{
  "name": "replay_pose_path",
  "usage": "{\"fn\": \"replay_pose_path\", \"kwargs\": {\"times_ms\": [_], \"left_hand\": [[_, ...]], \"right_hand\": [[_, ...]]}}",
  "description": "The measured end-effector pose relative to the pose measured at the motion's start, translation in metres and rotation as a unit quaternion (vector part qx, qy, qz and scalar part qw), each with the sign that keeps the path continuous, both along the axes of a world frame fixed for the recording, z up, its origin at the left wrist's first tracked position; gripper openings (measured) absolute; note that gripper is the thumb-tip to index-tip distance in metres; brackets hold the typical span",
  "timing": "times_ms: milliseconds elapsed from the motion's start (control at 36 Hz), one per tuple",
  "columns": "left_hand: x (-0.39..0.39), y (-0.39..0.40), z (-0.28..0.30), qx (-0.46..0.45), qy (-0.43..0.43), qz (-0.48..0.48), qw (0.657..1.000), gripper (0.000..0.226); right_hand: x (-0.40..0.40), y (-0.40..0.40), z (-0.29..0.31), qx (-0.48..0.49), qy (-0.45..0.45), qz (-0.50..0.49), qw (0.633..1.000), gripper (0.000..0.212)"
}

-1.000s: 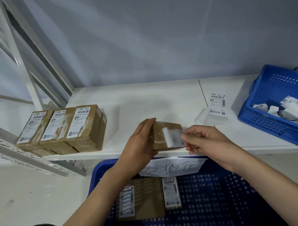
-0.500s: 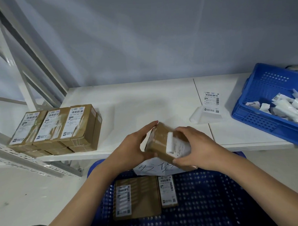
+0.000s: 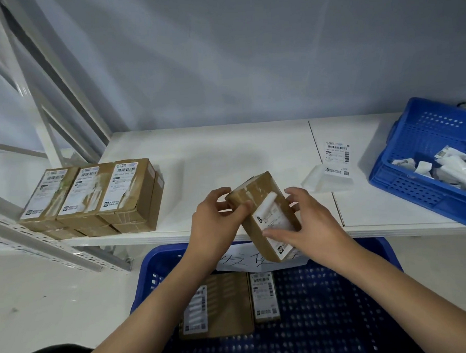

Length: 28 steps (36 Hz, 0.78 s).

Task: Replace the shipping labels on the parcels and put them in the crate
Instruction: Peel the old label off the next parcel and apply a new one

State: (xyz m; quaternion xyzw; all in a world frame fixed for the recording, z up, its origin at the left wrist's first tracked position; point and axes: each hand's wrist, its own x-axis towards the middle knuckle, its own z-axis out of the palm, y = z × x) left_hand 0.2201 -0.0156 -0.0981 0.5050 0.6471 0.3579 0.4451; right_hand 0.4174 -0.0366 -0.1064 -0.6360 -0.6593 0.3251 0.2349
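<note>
Both hands (image 3: pixel 258 223) have tilted the parcel (image 3: pixel 256 191) steeper, label (image 3: pixel 272 218) half-peeled

Two hands hold a taped parcel over the front edge of a white table.

The left hand (image 3: pixel 215 225) grips the parcel (image 3: pixel 257 199) at its upper end; the right hand (image 3: pixel 306 226) holds its lower side, thumb on the half-peeled label (image 3: pixel 272 217). Below them a blue crate (image 3: pixel 339 305) holds two labelled parcels (image 3: pixel 226 304). A stack of parcels (image 3: pixel 91 198) sits at the table's (image 3: pixel 225 155) left edge, a loose label (image 3: pixel 336 158) lies right of centre, and a blue bin (image 3: pixel 423 146) of crumpled labels (image 3: pixel 450 164) stands at the right edge.
</note>
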Motion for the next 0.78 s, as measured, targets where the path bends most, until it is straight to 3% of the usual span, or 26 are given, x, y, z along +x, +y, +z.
{"fn": "replay_pose_path", "kwargs": {"times_ms": [56,167,250,472,639,778], "left_hand": [[-0.003,0.001,0.003,0.013,0.024,0.0,1.0,0.056],[-0.006,0.001,0.004,0.028,0.044,-0.019,0.998,0.055],[-0.003,-0.001,0.003,0.034,0.061,-0.038,0.997,0.047],[0.001,-0.004,0.004,0.034,0.054,-0.046,0.997,0.032],[0.003,-0.005,0.004,0.028,0.044,-0.045,0.998,0.03],[0.004,-0.004,0.002,0.017,0.061,-0.042,0.997,0.034]], "right_hand": [[0.004,0.001,0.003,0.038,0.007,-0.004,0.999,0.09],[0.009,0.003,0.003,0.177,0.014,0.034,0.983,0.041],[0.009,0.004,-0.01,0.238,0.0,0.077,0.968,0.025],[0.006,0.006,-0.019,0.316,-0.053,0.112,0.941,0.021],[0.003,0.006,-0.018,0.333,-0.058,0.115,0.934,0.015],[0.003,0.005,-0.017,0.32,-0.059,0.121,0.938,0.022]]}}
